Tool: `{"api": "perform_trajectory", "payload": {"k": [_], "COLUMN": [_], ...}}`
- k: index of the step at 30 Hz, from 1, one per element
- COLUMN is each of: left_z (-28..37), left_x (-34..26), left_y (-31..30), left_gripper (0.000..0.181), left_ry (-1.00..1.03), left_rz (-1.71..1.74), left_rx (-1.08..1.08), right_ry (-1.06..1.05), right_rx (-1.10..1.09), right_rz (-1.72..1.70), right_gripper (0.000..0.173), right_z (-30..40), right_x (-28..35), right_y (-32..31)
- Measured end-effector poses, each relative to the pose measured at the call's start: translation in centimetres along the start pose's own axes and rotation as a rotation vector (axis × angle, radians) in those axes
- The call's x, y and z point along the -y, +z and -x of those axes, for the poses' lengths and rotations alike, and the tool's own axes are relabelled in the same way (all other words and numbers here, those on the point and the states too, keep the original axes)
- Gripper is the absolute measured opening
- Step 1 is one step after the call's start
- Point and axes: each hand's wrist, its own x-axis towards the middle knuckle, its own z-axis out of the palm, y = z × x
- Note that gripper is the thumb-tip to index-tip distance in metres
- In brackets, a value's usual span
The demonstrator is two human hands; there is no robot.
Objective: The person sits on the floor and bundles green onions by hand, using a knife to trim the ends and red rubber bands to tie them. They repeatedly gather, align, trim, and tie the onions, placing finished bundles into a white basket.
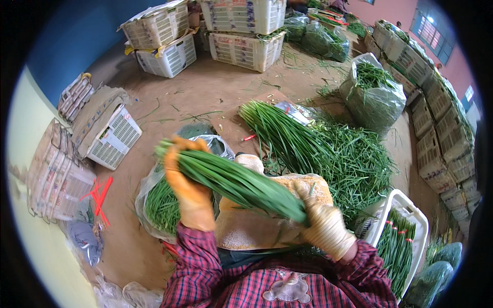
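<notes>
In the orange glove of my left hand [188, 188] lies the pale stem end of a bunch of green garlic chives [231, 177]. The bunch slants across my lap, its leaf tips blurred. My right hand [325, 227], in a cream glove with a wrapped cuff, is around the leaf tips, thumb uppermost and most fingers hidden. Beneath the bunch, a worn yellow-and-brown pad [254, 231] covers my lap. Beyond it lies a larger sheaf of chives [285, 131], beside a heap of loose leaves [358, 165].
To my left is a plastic bag of chive leaves [161, 204]. A white crate [420, 227] at my right holds chive bunches with red ties. Red strips [101, 200] lie on the floor. Stacked crates [246, 50] stand ahead, and a full bag [369, 100] stands ahead right.
</notes>
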Motion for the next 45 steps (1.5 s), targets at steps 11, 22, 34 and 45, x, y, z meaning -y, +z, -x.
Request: {"api": "perform_trajectory", "payload": {"k": [11, 22, 34, 45], "left_z": [-12.5, -6.3, -9.0, -16.1], "left_x": [-7.0, -0.5, -1.1, -6.3], "left_y": [-11.0, -1.2, -2.6, -12.0], "left_gripper": [0.019, 0.019, 0.004, 0.02], "left_ry": [0.183, -0.148, 0.101, 0.052], "left_rz": [0.104, 0.505, 0.118, 0.03], "left_rx": [0.299, 0.345, 0.187, -0.141], "right_ry": [0.325, -0.297, 0.057, 0.268], "right_rx": [-0.501, -0.532, -0.549, -0.477], "right_rz": [-0.548, -0.67, -1.268, -1.345], "right_gripper": [0.047, 0.033, 0.029, 0.028], "right_z": [5.0, -3.7, -7.0, 0.1], "right_x": [-11.2, -0.7, -0.6, -7.6], "right_y": [-1.1, -7.2, -6.2, -3.1]}}
